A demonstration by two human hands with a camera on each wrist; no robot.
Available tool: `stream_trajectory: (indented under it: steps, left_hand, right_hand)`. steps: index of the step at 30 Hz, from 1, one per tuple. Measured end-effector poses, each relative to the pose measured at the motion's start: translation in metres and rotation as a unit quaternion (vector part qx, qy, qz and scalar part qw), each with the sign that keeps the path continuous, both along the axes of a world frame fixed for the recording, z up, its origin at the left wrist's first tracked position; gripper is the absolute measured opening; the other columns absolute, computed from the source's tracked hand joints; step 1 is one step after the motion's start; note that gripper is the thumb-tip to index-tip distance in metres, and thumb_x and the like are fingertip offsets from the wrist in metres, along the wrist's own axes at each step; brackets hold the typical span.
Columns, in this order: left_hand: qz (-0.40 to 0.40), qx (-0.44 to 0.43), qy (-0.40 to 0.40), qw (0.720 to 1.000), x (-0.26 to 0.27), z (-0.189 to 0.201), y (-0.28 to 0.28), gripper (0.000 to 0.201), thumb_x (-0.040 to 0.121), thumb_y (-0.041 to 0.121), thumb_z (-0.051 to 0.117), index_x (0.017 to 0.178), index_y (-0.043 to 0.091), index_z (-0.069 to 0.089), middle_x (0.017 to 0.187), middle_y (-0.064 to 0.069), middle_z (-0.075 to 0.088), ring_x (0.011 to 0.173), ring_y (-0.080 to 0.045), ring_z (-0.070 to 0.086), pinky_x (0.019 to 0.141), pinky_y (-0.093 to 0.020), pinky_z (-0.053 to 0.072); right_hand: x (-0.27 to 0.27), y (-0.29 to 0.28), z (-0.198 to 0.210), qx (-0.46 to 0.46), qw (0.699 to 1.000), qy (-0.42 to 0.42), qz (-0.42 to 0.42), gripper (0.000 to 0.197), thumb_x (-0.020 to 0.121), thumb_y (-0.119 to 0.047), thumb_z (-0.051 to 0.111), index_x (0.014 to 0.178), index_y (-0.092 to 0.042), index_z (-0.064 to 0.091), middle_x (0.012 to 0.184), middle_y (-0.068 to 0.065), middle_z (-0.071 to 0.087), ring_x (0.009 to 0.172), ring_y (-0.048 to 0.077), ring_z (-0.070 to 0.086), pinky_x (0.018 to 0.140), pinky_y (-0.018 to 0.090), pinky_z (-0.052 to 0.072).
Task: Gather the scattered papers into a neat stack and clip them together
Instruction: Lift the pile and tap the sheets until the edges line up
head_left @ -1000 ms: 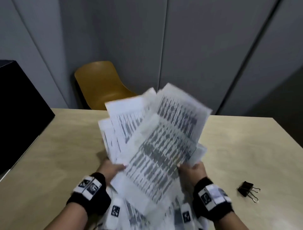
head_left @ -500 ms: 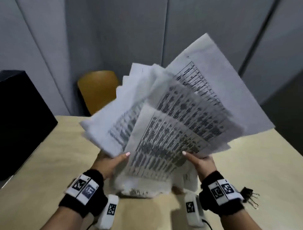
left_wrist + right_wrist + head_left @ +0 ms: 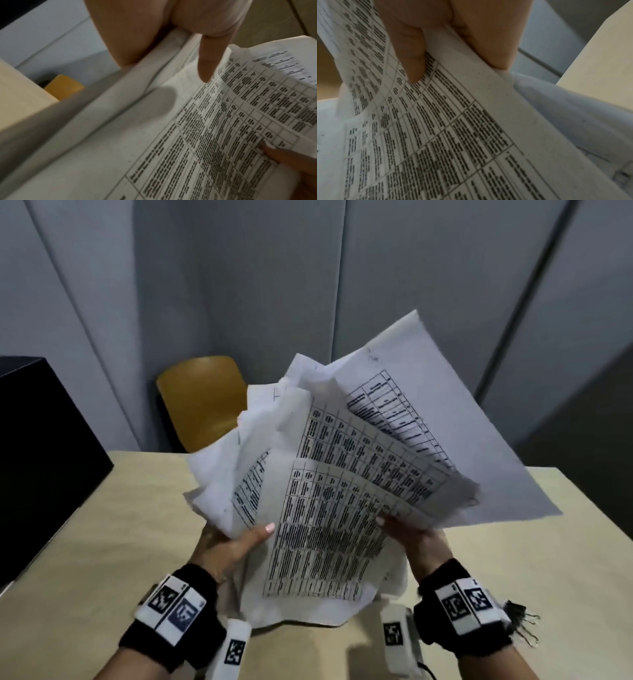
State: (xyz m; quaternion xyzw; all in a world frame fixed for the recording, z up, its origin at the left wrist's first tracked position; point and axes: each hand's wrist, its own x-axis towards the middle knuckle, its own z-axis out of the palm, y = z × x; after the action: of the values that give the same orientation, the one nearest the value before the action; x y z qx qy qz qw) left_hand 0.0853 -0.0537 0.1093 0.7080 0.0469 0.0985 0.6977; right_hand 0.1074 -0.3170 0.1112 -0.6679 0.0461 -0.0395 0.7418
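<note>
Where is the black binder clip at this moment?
In the head view the binder clip lies on the table at the lower right, just beyond the right hand's wristband and partly hidden by it, apart from the papers.

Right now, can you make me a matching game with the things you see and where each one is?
Things:
1. papers
2. binder clip
3. yellow chair
4. black box

Places:
A. behind the table's far edge
B. on the table beside the right wrist
C. at the table's left side
D. fanned out, gripped by the left hand and right hand

Pairs: 1-D, 2-B, 3-A, 4-C
</note>
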Motion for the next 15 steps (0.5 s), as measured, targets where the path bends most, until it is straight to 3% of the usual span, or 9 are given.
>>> stream_trajectory:
  steps: [2,4,6,8,10,12,14,15]
  left_hand:
    - [0.06,-0.034,0.019,0.997,0.003,0.001,0.0,0.03,0.074,0.005,0.073,0.095,0.022,0.061,0.087,0.019,0.068,0.087,-0.006,0.064,0.081,-0.018,0.046]
    - [0.083,-0.037,0.004,0.996,0.009,0.007,0.006,0.041,0.077,0.008,0.07,0.114,0.017,0.058,0.111,0.008,0.061,0.105,-0.014,0.056,0.097,-0.028,0.039]
    - [0.077,-0.034,-0.043,0.996,0.014,0.016,0.01,0.051,0.075,0.004,0.071,0.123,0.011,0.055,0.124,-0.002,0.06,0.115,-0.019,0.057,0.103,-0.037,0.041]
    - [0.056,-0.044,-0.072,0.995,0.016,0.024,0.013,0.055,0.066,0.001,0.076,0.117,0.012,0.059,0.115,-0.002,0.065,0.106,-0.013,0.061,0.096,-0.028,0.049]
    - [0.037,-0.03,-0.071,0.996,0.013,0.022,0.014,0.05,0.057,0.007,0.074,0.105,0.014,0.061,0.101,0.004,0.067,0.092,-0.006,0.063,0.083,-0.016,0.052]
    - [0.033,-0.015,-0.024,0.999,0.01,0.005,0.014,0.04,0.057,0.008,0.078,0.094,0.013,0.063,0.085,0.009,0.071,0.08,-0.004,0.065,0.086,-0.028,0.052]
    - [0.033,-0.006,0.019,0.999,0.006,-0.015,0.011,0.032,0.063,0.006,0.08,0.088,0.017,0.065,0.069,0.019,0.073,0.069,0.004,0.067,0.091,-0.039,0.048]
    - [0.042,-0.011,0.028,0.999,0.005,-0.021,0.008,0.027,0.068,0.002,0.077,0.088,0.017,0.065,0.065,0.022,0.071,0.066,0.006,0.067,0.09,-0.039,0.049]
  right_hand:
    - [0.002,0.003,0.002,0.016,1.0,-0.016,0.003,0.074,0.039,-0.034,0.089,0.105,-0.012,0.065,0.073,-0.024,0.072,0.068,-0.014,0.063,0.068,0.009,0.051]
    - [0.005,0.002,0.013,0.028,0.999,-0.045,-0.005,0.079,0.036,-0.022,0.091,0.108,-0.006,0.063,0.073,-0.026,0.072,0.074,-0.012,0.065,0.066,0.005,0.05]
    - [0.008,-0.001,0.025,0.014,0.997,-0.074,0.002,0.07,0.038,-0.019,0.088,0.103,-0.007,0.064,0.076,-0.025,0.072,0.077,-0.011,0.065,0.066,0.005,0.049]
    - [0.01,-0.004,0.032,0.001,0.997,-0.071,0.002,0.038,0.053,-0.011,0.08,0.089,-0.015,0.068,0.073,-0.021,0.073,0.073,-0.01,0.065,0.062,0.006,0.049]
    - [0.009,-0.007,0.025,-0.02,0.999,-0.047,-0.014,0.027,0.066,0.008,0.071,0.084,-0.013,0.068,0.066,-0.021,0.071,0.064,-0.013,0.063,0.06,0.006,0.049]
    - [0.005,-0.006,0.013,-0.029,0.999,0.0,-0.013,0.028,0.073,0.008,0.067,0.098,-0.003,0.066,0.067,-0.019,0.071,0.064,-0.007,0.064,0.061,0.007,0.048]
    - [-0.001,0.0,0.0,-0.034,0.998,0.045,0.002,0.037,0.079,-0.002,0.066,0.115,0.0,0.059,0.092,-0.005,0.069,0.081,0.008,0.059,0.052,-0.003,0.04]
    - [-0.004,0.002,-0.002,-0.043,0.998,0.052,0.007,0.039,0.081,-0.008,0.066,0.118,0.0,0.057,0.106,0.0,0.062,0.09,0.01,0.053,0.049,-0.004,0.038]
